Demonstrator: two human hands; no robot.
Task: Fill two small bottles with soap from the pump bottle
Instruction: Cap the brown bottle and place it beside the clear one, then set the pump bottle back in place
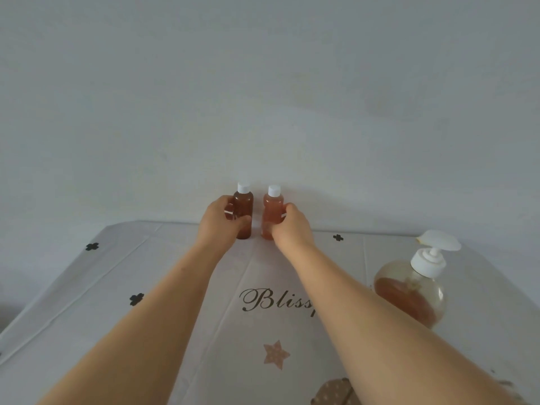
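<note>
- Small bottle, left: dark brown plastic, white screw cap on. It stands upright at the far edge of the table, close to the wall. The fingers of my left hand curl round its left side.
- Small bottle, right: lighter orange-brown contents showing through up to the shoulder, white screw cap on. It stands upright just beside the first with a narrow gap between them. My right hand grips its right side.
- Pump bottle: round, clear body with a white pump head, orange-brown soap in the lower part. It stands upright on the table's right side, well apart from the small bottles, partly hidden by my right forearm.
</note>
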